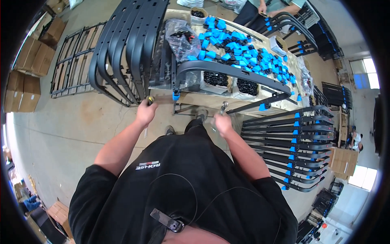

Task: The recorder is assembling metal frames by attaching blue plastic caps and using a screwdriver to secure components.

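My left hand (146,113) is closed around a tool with a yellow-and-black end (151,99); a thin pale part shows below the fist, and its exact kind is unclear. It is beside the lower ends of upright black curved frames (140,44). In my right hand (222,123) is a wrench-like tool with a shiny metal head (224,105), held just in front of the workbench. One black curved frame (235,70) lies along the bench's near edge, between and beyond my hands. It carries a blue plastic piece (176,96) at its left end and another toward its right.
Loose blue pieces (243,53) cover the workbench (195,99), near boxes of small black parts (216,79) and a plastic bag (180,38). Stacked black frames (292,142) stand at right. Cartons (24,89) and a pallet (77,61) are at left. Another person's hands (264,9) work across the bench.
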A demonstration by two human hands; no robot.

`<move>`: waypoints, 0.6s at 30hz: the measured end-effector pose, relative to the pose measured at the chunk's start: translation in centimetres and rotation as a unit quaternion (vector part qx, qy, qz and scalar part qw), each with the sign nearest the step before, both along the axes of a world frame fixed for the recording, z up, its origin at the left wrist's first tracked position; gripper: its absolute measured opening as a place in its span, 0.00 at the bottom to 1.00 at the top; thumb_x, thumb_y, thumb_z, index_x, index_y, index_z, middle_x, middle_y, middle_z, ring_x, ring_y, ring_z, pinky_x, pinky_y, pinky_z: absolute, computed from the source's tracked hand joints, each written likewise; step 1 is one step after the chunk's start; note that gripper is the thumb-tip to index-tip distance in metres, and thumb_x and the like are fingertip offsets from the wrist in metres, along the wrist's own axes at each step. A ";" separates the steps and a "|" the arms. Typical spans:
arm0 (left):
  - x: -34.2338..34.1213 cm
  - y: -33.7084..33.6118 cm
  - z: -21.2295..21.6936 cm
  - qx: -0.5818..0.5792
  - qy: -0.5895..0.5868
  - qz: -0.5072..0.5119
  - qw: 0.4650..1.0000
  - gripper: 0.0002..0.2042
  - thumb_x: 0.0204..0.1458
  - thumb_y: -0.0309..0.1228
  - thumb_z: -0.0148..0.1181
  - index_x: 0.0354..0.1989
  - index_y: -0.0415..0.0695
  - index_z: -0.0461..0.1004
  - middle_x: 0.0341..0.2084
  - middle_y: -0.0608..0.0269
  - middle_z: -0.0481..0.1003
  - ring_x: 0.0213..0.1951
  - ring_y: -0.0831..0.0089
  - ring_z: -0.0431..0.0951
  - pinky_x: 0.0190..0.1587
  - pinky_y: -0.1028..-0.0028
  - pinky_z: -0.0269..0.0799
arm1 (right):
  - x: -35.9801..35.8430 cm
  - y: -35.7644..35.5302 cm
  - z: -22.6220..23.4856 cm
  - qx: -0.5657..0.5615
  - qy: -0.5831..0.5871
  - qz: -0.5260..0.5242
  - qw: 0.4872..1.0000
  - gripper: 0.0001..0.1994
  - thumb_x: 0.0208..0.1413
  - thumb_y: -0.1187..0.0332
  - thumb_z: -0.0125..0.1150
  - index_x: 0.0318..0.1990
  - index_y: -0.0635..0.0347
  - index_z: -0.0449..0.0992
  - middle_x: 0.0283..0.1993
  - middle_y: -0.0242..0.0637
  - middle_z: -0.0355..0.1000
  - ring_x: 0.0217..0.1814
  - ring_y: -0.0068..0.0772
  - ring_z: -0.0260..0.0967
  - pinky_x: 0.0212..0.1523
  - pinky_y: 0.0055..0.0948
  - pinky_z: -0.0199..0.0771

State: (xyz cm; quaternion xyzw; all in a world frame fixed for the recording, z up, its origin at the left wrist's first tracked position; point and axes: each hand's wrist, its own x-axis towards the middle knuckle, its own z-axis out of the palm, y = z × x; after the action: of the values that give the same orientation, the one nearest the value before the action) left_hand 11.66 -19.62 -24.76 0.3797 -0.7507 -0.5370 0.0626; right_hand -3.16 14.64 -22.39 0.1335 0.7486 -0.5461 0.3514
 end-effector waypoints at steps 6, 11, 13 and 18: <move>-1.6 7.2 7.4 0.091 0.066 -0.230 0.967 0.15 0.61 0.31 0.59 0.53 0.35 0.74 0.26 0.67 0.74 0.25 0.81 0.73 0.27 0.76 0.70 | 0.8 4.1 6.0 0.103 0.117 0.207 0.966 0.21 0.60 0.52 0.64 0.47 0.64 0.75 0.40 0.39 0.77 0.40 0.41 0.74 0.44 0.45 0.74; -11.0 18.3 16.9 0.124 0.101 -0.415 0.896 0.15 0.61 0.31 0.60 0.52 0.34 0.74 0.30 0.60 0.78 0.27 0.74 0.78 0.33 0.70 0.77 | -1.5 2.4 9.1 -0.298 -0.085 0.082 0.947 0.21 0.64 0.47 0.62 0.45 0.59 0.76 0.37 0.32 0.75 0.37 0.26 0.72 0.34 0.32 0.74; -12.2 21.3 15.5 -0.255 0.232 -0.446 0.826 0.15 0.59 0.34 0.63 0.46 0.35 0.74 0.29 0.56 0.77 0.29 0.69 0.78 0.36 0.67 0.77 | -2.6 3.0 11.5 -0.283 0.015 -0.020 0.959 0.18 0.67 0.49 0.58 0.44 0.55 0.76 0.35 0.29 0.73 0.32 0.18 0.69 0.28 0.23 0.70; -14.7 27.4 16.6 -0.125 0.077 -0.366 0.919 0.18 0.59 0.37 0.65 0.48 0.34 0.72 0.36 0.54 0.77 0.37 0.70 0.78 0.42 0.69 0.75 | -6.9 11.8 11.3 -0.221 0.116 0.010 0.968 0.21 0.67 0.54 0.57 0.58 0.59 0.77 0.32 0.26 0.71 0.28 0.17 0.66 0.28 0.23 0.70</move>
State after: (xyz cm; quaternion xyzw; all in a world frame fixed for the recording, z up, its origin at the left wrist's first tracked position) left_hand -3.07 7.78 -8.20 0.0246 -0.8911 -0.4520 -0.0336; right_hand -10.02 26.47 -11.10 -0.0194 0.6460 -0.7063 0.2889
